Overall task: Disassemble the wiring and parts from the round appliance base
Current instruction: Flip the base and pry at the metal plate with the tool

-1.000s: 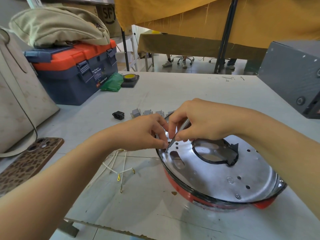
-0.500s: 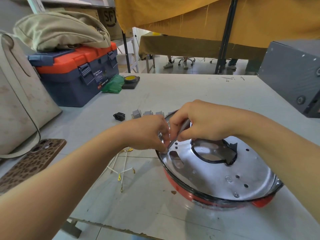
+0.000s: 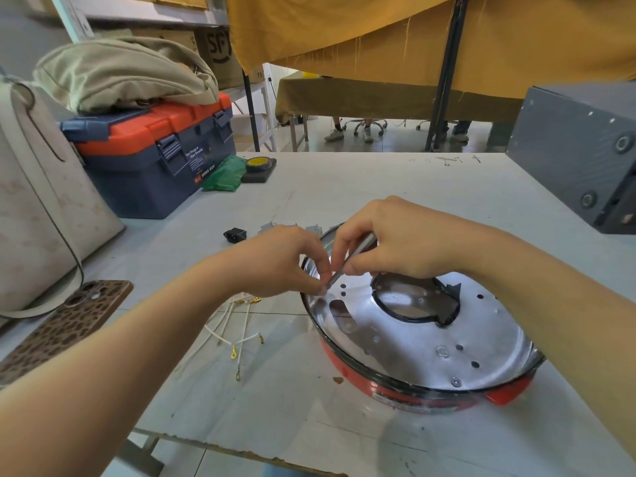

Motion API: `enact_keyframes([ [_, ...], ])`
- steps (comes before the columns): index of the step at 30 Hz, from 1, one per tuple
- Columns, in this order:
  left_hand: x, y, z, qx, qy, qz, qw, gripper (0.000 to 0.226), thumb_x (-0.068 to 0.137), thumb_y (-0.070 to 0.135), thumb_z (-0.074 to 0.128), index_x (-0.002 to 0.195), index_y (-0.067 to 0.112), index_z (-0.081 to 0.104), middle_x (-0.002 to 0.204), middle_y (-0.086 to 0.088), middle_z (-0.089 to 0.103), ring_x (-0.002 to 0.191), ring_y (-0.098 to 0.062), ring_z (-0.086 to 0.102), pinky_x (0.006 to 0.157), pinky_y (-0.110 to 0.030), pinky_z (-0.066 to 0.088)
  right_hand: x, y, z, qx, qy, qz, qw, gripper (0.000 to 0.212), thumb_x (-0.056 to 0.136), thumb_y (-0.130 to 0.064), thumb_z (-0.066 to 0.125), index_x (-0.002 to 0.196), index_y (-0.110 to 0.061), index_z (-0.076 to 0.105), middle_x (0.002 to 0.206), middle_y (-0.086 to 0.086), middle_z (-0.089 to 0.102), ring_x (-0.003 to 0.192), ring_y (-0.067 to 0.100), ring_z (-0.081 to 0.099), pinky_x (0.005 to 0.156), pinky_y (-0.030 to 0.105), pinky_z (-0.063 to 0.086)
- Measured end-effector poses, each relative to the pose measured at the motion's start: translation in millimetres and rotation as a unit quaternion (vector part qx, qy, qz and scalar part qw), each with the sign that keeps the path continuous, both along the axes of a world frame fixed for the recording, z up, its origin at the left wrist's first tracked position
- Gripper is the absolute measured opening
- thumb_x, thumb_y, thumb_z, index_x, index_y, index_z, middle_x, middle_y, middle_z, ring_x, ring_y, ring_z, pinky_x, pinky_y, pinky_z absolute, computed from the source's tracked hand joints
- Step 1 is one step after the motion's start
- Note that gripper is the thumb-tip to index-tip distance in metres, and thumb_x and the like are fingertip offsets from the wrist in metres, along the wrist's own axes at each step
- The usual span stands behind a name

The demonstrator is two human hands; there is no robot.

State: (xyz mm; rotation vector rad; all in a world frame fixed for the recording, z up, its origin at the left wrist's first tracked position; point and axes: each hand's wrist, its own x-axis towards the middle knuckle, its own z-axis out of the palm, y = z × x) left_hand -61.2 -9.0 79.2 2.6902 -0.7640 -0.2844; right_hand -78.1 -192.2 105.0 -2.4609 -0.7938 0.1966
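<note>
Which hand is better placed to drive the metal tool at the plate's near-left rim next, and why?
Right hand: it already grips the metal tool, tip down at the plate. The left hand only pinches beside the tip.

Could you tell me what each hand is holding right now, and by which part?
The right hand grips a slim metal tool by its upper shaft. The left hand pinches at its tip; what it holds cannot be told.

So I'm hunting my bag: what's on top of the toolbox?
A beige fabric bag lies slumped on the toolbox, covering the back-left of its orange lid. What sits under the bag there cannot be seen.
</note>
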Motion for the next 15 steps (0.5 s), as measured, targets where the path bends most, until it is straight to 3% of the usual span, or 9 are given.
enact_keyframes([
  [4,0.8,4.6,6.2,-0.046,0.007,0.02,0.999,0.004,0.08,0.034,0.07,0.083,0.037,0.07,0.09,0.004,0.063,0.081,-0.017,0.054,0.072,-0.038,0.044,0.7,-7.4,3.3,0.06,0.013,-0.023,0.998,0.008,0.086,-0.017,0.069,0.083,-0.023,0.073,0.064,-0.015,0.066,0.061,0.004,0.063,0.052,0.011,0.047],
  [6,1.6,8.3,9.1,-0.09,0.028,0.029,0.995,0.004,0.081,0.032,0.069,0.081,0.036,0.07,0.08,0.014,0.065,0.074,-0.003,0.054,0.066,-0.03,0.042,1.9,-11.2,4.7,0.088,0.012,-0.042,0.995,0.004,0.086,-0.018,0.068,0.084,-0.019,0.071,0.059,-0.016,0.063,0.055,0.004,0.06,0.049,0.01,0.044],
  [8,2.9,11.1,11.7,-0.145,0.055,0.038,0.987,0.005,0.081,0.026,0.07,0.084,0.029,0.071,0.079,0.017,0.07,0.073,0.003,0.06,0.073,-0.025,0.046,3.1,-12.9,4.2,0.121,0.008,-0.068,0.99,0.003,0.086,-0.02,0.069,0.084,-0.018,0.071,0.057,-0.009,0.064,0.049,0.004,0.057,0.045,0.01,0.042],
  [11,6.3,16.0,15.0,-0.197,0.052,0.06,0.977,0.007,0.08,0.019,0.072,0.086,0.024,0.072,0.082,0.007,0.074,0.082,-0.012,0.068,0.085,-0.031,0.051,4.1,-12.6,0.2,0.16,-0.011,-0.102,0.982,0.004,0.084,-0.023,0.07,0.082,-0.021,0.069,0.061,0.0,0.065,0.049,0.007,0.056,0.045,0.016,0.046],
  [15,14.0,31.2,15.6,-0.228,0.032,0.076,0.97,0.009,0.081,0.017,0.071,0.085,0.024,0.074,0.083,0.007,0.074,0.078,-0.008,0.067,0.074,-0.019,0.054,5.5,-13.5,-3.4,0.209,-0.049,-0.135,0.967,0.004,0.082,-0.021,0.072,0.081,-0.021,0.068,0.064,-0.008,0.065,0.056,0.004,0.061,0.05,0.015,0.05],
])
